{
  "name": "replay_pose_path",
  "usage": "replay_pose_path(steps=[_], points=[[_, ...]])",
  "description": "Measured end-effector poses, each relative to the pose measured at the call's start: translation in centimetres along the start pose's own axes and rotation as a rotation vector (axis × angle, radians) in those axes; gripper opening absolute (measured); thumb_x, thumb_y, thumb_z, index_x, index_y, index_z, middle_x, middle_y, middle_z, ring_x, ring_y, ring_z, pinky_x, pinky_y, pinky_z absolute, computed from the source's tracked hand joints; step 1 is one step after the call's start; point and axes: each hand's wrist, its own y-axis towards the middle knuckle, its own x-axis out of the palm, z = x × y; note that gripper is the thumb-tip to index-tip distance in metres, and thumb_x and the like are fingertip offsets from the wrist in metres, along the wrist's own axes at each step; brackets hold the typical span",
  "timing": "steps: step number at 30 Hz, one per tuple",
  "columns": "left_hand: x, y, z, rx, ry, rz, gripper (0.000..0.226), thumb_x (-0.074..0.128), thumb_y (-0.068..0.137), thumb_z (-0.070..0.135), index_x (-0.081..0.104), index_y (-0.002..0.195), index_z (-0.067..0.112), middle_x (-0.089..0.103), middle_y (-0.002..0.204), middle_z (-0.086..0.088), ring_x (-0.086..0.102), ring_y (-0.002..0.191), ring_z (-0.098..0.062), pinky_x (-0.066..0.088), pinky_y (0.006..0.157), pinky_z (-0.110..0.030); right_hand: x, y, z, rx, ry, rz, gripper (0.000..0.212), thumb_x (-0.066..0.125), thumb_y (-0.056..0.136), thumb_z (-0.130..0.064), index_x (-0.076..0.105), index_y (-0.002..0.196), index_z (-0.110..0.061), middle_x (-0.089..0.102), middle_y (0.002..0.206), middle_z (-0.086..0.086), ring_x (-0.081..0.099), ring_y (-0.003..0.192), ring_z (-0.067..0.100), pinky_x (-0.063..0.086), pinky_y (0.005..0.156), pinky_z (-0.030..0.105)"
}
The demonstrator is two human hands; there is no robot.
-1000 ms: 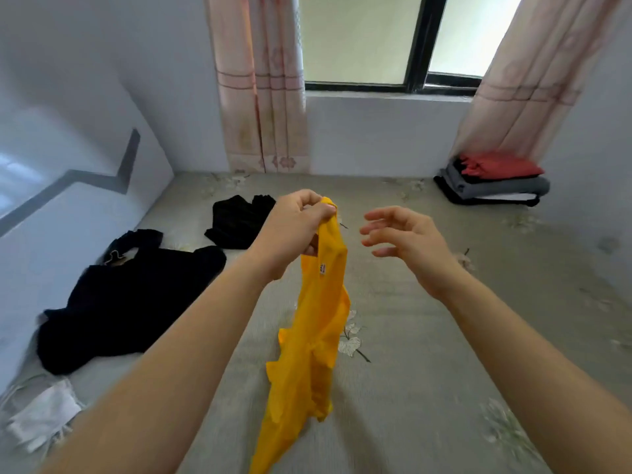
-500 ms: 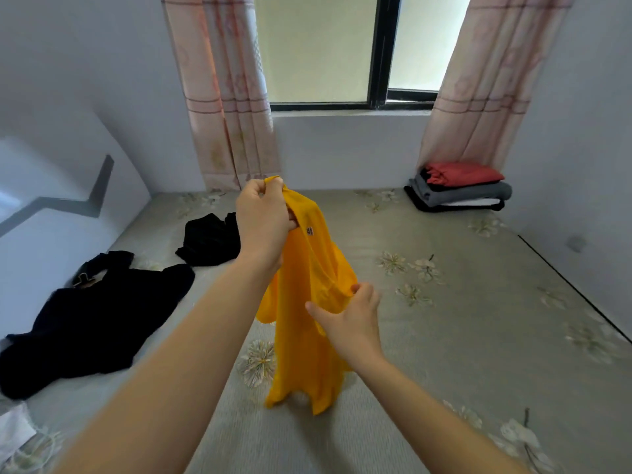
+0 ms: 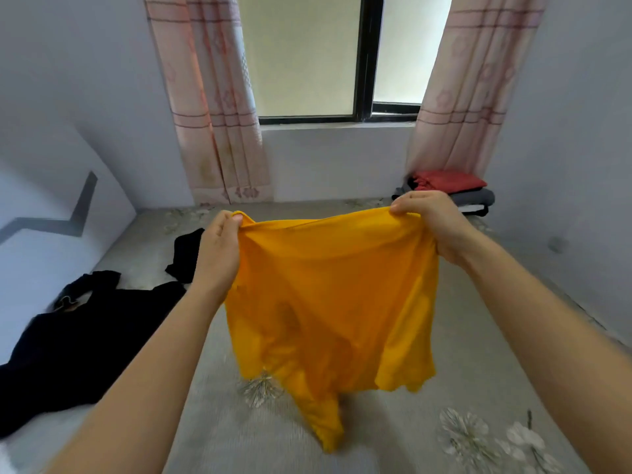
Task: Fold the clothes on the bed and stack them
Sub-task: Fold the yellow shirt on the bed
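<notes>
A yellow garment (image 3: 328,302) hangs spread out in the air above the bed (image 3: 461,371). My left hand (image 3: 217,249) grips its top left corner and my right hand (image 3: 429,220) grips its top right corner, with the top edge stretched between them. Its lower end dangles close to the mattress. A stack of folded clothes (image 3: 455,191), red on top of grey and black, sits at the far right corner of the bed. A large black garment (image 3: 85,340) lies crumpled at the left, and a smaller black piece (image 3: 186,254) lies behind my left hand.
The bed has a grey flowered cover and fills the space between white walls on the left and right. A window with pink curtains (image 3: 219,107) is straight ahead above the far edge.
My right hand has moved from the garment's middle up to its top right corner. Both hands have pulled apart, so the yellow garment now hangs spread wide instead of bunched.
</notes>
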Motion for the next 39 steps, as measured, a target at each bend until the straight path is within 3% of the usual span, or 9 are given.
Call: replay_pose_path(steps=[7,11,15,18,26,28,31,33,39], points=[[-1.3,0.6,-4.4,0.190,0.217,-0.343,0.044,0.027,0.098,0.055,0.044,0.071,0.025,0.044,0.068,0.004,0.043,0.063,-0.010,0.033,0.063,-0.030,-1.6,1.5,-2.0,0.118,-0.361,-0.422,0.049,0.082,0.058,-0.044,0.072,0.089,-0.006,0.071,0.086,0.010,0.068,0.079,0.024,0.057,0.071,0.034],[-3.3,2.5,-4.0,0.056,0.378,-0.566,0.076,0.042,0.050,0.095,0.054,0.092,0.034,0.056,0.093,0.012,0.055,0.083,-0.008,0.043,0.068,-0.028,-3.2,2.0,-1.7,0.306,-0.690,-0.563,0.062,0.086,0.058,-0.041,0.069,0.102,-0.001,0.072,0.096,0.017,0.070,0.084,0.030,0.058,0.071,0.036],[-4.5,4.8,-1.3,-0.057,0.439,-0.834,0.074,0.064,0.043,0.082,0.067,0.100,0.036,0.067,0.096,0.013,0.066,0.086,-0.013,0.052,0.070,-0.024,-3.8,2.2,-2.0,0.381,-0.967,-0.603,0.020,0.083,0.069,-0.018,0.068,0.082,-0.013,0.071,0.085,0.007,0.068,0.076,0.026,0.055,0.062,0.032],[-5.4,7.2,0.3,-0.134,0.537,-0.936,0.041,0.078,0.066,0.050,0.073,0.095,0.022,0.074,0.090,0.004,0.071,0.082,-0.018,0.059,0.074,-0.034,-3.5,3.5,-1.5,0.333,-1.299,-0.459,0.026,0.078,0.075,-0.020,0.054,0.066,-0.016,0.054,0.072,0.000,0.053,0.065,0.018,0.040,0.054,0.026],[-2.4,11.5,-3.6,-0.099,1.212,-0.200,0.019,0.047,0.096,0.022,0.060,0.086,0.013,0.057,0.087,-0.008,0.057,0.078,-0.025,0.048,0.067,-0.034,-1.9,8.7,6.3,0.316,-1.030,0.094,0.021,0.038,0.088,-0.012,0.041,0.068,-0.011,0.045,0.069,0.009,0.045,0.061,0.025,0.031,0.050,0.030],[-1.4,12.4,-3.9,-0.135,1.033,-0.101,0.016,0.043,0.098,0.019,0.059,0.098,0.017,0.057,0.112,-0.012,0.056,0.096,-0.034,0.052,0.077,-0.041,-1.0,10.0,6.9,0.445,-0.523,0.226,0.018,0.035,0.091,-0.010,0.049,0.082,-0.004,0.054,0.068,0.017,0.051,0.058,0.027,0.039,0.050,0.029],[0.8,14.0,-2.7,-0.302,0.196,-0.093,0.027,0.055,0.094,0.006,0.059,0.116,0.020,0.056,0.122,-0.007,0.055,0.108,-0.034,0.059,0.058,-0.037,0.1,12.2,6.0,0.455,0.119,0.261,0.026,0.033,0.097,-0.011,0.053,0.112,-0.003,0.065,0.089,0.024,0.062,0.068,0.031,0.051,0.053,0.032],[1.5,14.6,-1.8,-0.313,-0.173,-0.022,0.021,0.049,0.097,0.010,0.059,0.110,0.024,0.058,0.112,-0.006,0.056,0.106,-0.029,0.060,0.063,-0.040,-0.1,13.4,5.2,0.273,0.171,0.332,0.029,0.039,0.095,-0.019,0.061,0.106,-0.003,0.063,0.099,0.027,0.055,0.077,0.027,0.045,0.063,0.035],[1.5,12.6,-2.6,0.053,-0.069,0.192,0.042,0.030,0.090,0.002,0.059,0.117,0.017,0.062,0.115,-0.005,0.057,0.106,-0.020,0.050,0.093,-0.040,-1.9,11.4,4.8,-0.040,-0.089,0.490,0.035,0.037,0.095,-0.011,0.043,0.061,-0.015,0.038,0.060,0.001,0.030,0.055,0.011,0.021,0.055,0.030]])
